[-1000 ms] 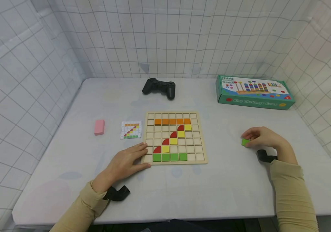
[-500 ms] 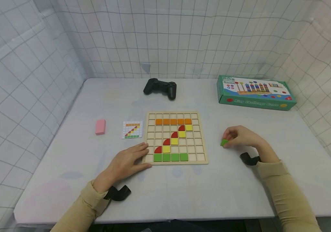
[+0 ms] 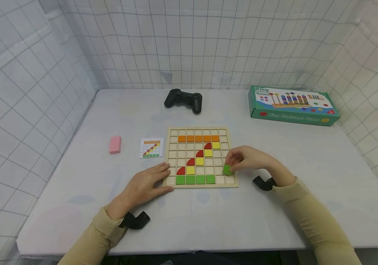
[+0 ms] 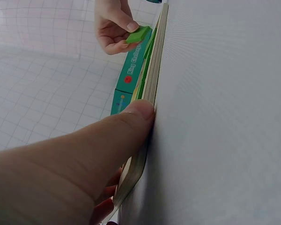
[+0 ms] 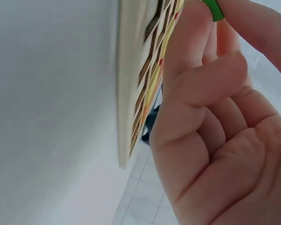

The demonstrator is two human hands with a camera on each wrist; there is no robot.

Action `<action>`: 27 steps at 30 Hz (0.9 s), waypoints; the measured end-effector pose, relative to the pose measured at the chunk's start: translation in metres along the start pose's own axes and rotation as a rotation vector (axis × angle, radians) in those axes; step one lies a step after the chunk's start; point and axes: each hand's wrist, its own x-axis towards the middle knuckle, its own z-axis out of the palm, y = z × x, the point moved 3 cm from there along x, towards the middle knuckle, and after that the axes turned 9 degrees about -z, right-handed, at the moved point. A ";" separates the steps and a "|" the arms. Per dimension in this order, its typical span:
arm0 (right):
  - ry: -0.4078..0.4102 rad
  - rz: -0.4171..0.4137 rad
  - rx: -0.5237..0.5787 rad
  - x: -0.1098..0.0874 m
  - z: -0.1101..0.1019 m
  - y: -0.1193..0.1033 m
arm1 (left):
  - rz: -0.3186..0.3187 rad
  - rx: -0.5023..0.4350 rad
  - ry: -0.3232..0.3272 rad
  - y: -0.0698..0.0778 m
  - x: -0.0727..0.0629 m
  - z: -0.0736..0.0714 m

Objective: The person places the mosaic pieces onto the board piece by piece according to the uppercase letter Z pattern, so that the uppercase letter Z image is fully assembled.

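Note:
My right hand point(image 3: 250, 160) pinches a green square tile point(image 3: 227, 169) between thumb and fingertips, over the lower right of a wooden grid board point(image 3: 202, 186). In the left wrist view the held tile point(image 4: 138, 34) shows above the board's surface. My left hand point(image 3: 140, 187) rests at the board's lower left corner, fingers stretched on its left edge and thumb point(image 4: 139, 112) against the near edge. On the board lie a row of orange tiles point(image 3: 199, 138), a diagonal of red quarter-circles point(image 3: 191, 162) and yellow squares point(image 3: 200, 161), and a bottom row of green squares point(image 3: 200, 179).
Left of the board lies a small pattern card point(image 3: 151, 148) with a similar coloured design, then a pink block point(image 3: 115, 145). A black game controller point(image 3: 183, 100) sits behind the board. At the back right stands a green Ring Challenge Game box point(image 3: 294, 106).
My right hand has carried the green tile leftward from the right side of the table to over the board's right part. My left hand has stayed at the board's corner.

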 end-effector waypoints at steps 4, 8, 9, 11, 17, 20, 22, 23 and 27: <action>-0.052 -0.012 -0.034 0.008 0.008 -0.010 | 0.000 -0.005 0.002 0.000 0.000 -0.001; -0.077 0.007 -0.094 0.013 0.015 -0.016 | -0.002 0.000 0.003 0.001 0.000 -0.001; -0.079 0.012 -0.105 0.014 0.016 -0.017 | -0.002 0.000 0.003 0.001 0.000 -0.002; -0.082 0.013 -0.131 0.016 0.019 -0.019 | -0.002 0.001 0.004 0.001 0.000 -0.002; -0.080 0.017 -0.183 0.016 0.024 -0.025 | -0.006 0.002 -0.003 0.001 0.000 -0.002; -0.071 0.023 -0.222 0.016 0.026 -0.025 | -0.010 0.002 -0.009 0.001 0.000 -0.002; -0.066 0.018 -0.246 0.016 0.027 -0.026 | -0.011 0.000 -0.010 0.001 0.000 -0.002; -0.063 0.016 -0.254 0.016 0.028 -0.026 | -0.011 0.000 -0.010 0.001 0.000 -0.002; -0.059 -0.019 -0.267 0.015 0.030 -0.026 | -0.011 -0.002 -0.011 0.001 0.000 -0.002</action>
